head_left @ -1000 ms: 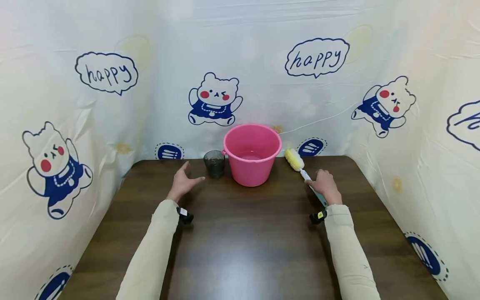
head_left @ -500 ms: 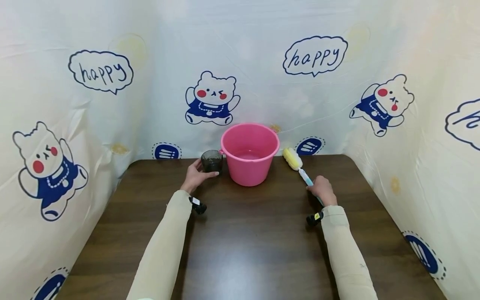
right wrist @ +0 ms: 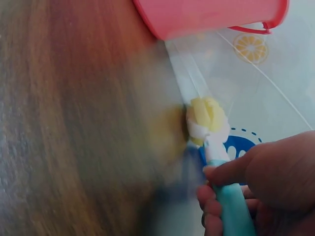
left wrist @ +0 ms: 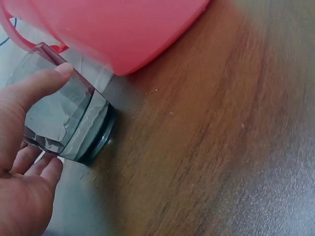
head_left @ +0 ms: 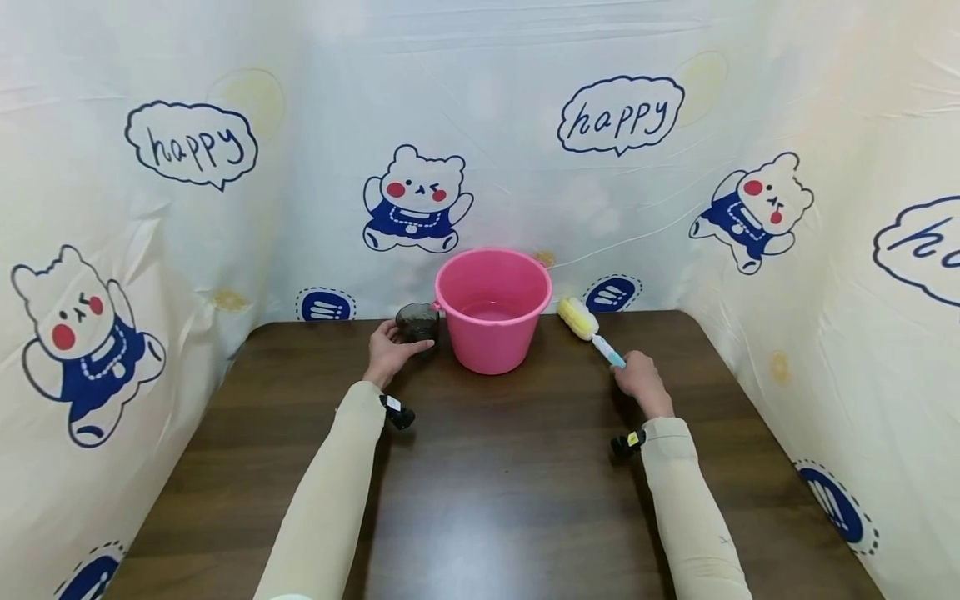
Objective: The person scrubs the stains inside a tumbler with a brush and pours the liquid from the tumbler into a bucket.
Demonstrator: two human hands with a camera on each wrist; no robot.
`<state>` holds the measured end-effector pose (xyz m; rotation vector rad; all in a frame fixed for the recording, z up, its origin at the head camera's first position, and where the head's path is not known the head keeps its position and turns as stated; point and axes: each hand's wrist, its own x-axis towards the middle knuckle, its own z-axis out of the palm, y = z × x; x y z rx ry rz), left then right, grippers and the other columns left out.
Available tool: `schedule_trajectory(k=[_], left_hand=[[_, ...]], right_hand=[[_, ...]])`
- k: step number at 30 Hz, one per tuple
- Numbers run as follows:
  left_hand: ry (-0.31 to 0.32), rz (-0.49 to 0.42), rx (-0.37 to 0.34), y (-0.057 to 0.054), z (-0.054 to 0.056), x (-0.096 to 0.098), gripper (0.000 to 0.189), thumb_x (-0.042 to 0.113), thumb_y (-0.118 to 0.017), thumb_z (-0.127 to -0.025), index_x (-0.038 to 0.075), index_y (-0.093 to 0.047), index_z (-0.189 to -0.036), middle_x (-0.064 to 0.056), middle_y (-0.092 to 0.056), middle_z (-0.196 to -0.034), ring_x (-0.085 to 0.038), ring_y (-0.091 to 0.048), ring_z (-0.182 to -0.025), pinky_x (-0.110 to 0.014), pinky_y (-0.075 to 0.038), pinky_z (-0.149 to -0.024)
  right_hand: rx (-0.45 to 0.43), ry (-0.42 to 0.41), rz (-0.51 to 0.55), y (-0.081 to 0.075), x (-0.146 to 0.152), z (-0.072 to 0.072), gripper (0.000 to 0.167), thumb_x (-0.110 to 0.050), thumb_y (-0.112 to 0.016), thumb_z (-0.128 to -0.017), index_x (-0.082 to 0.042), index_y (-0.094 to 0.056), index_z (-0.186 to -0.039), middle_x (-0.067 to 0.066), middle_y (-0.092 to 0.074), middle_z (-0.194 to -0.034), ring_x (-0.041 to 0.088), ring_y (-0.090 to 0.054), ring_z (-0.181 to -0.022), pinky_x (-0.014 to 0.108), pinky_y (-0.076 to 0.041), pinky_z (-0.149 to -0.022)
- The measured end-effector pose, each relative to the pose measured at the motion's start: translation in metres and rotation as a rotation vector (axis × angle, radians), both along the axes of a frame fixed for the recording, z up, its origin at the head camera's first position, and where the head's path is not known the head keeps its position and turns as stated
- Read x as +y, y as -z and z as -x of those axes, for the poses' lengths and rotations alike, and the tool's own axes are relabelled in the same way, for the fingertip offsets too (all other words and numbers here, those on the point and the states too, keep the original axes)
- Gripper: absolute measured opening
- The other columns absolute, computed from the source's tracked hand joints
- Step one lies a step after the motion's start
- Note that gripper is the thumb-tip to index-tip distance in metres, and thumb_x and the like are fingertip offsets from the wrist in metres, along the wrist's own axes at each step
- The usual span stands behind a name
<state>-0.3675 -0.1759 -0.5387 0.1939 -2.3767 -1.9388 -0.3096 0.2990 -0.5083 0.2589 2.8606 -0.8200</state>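
My left hand (head_left: 390, 353) grips a dark, see-through drinking glass (left wrist: 69, 108), thumb on the near side and fingers round the far side. The glass stands just left of a pink bucket (head_left: 491, 333) at the back of the table. On the right, my right hand (head_left: 642, 377) holds the teal handle (right wrist: 231, 201) of a sponge brush, its fingers curled round it. The brush's yellow and white sponge head (head_left: 577, 319) points toward the back, right of the bucket. The handle's rear end is hidden by the hand in the head view.
A brown wooden table (head_left: 480, 483) carries these things. Behind it and at both sides hangs a pale printed cloth (head_left: 517, 125), close to the bucket. Each wrist wears a small black camera, such as the left one (head_left: 397, 412).
My left hand has moved right and taken hold of the glass, its fingers closing round it. My right hand has closed on the brush handle. The head view has shifted slightly.
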Motion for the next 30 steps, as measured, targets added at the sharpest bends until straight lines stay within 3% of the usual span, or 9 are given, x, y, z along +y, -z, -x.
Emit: schedule_trajectory(k=[8,13,19,30], left_hand=[[-0.046,-0.001,0.018,0.007,0.001,-0.004,0.089,0.026,-0.095,-0.072,0.005,-0.046,-0.144,-0.019,-0.052,-0.150,-0.033,-0.050,-0.138,-0.044,-0.043,-0.114],[-0.045,0.043,0.038,0.004,-0.007,-0.006,0.091,0.029,-0.094,-0.073,0.005,-0.048,-0.148,-0.019,-0.053,-0.148,-0.033,-0.052,-0.136,-0.046,-0.044,-0.112],[0.016,0.095,0.087,-0.001,-0.023,-0.015,0.080,0.029,-0.094,-0.073,0.005,-0.057,-0.139,-0.018,-0.060,-0.138,-0.032,-0.057,-0.129,-0.046,-0.048,-0.109],[0.166,0.199,0.157,-0.022,-0.061,-0.031,0.073,0.031,-0.094,-0.073,0.009,-0.061,-0.134,-0.015,-0.063,-0.132,-0.032,-0.060,-0.123,-0.049,-0.046,-0.110]], right_hand=[[0.033,-0.012,-0.006,-0.004,0.002,-0.003,0.031,-0.026,-0.051,-0.104,0.000,-0.064,-0.092,0.009,-0.053,-0.073,0.023,-0.052,-0.063,0.032,-0.042,-0.054],[0.060,-0.024,-0.014,-0.014,0.009,-0.011,0.033,-0.029,-0.054,-0.103,0.000,-0.067,-0.096,0.008,-0.054,-0.072,0.022,-0.051,-0.063,0.033,-0.041,-0.053],[0.028,-0.100,-0.009,-0.035,0.025,-0.026,0.038,-0.033,-0.060,-0.099,0.003,-0.070,-0.099,0.005,-0.053,-0.071,0.020,-0.048,-0.063,0.032,-0.039,-0.053],[-0.077,-0.371,0.063,-0.080,0.033,-0.061,0.027,-0.029,-0.073,-0.094,-0.007,-0.076,-0.080,-0.003,-0.045,-0.056,0.014,-0.040,-0.052,0.026,-0.032,-0.049]])
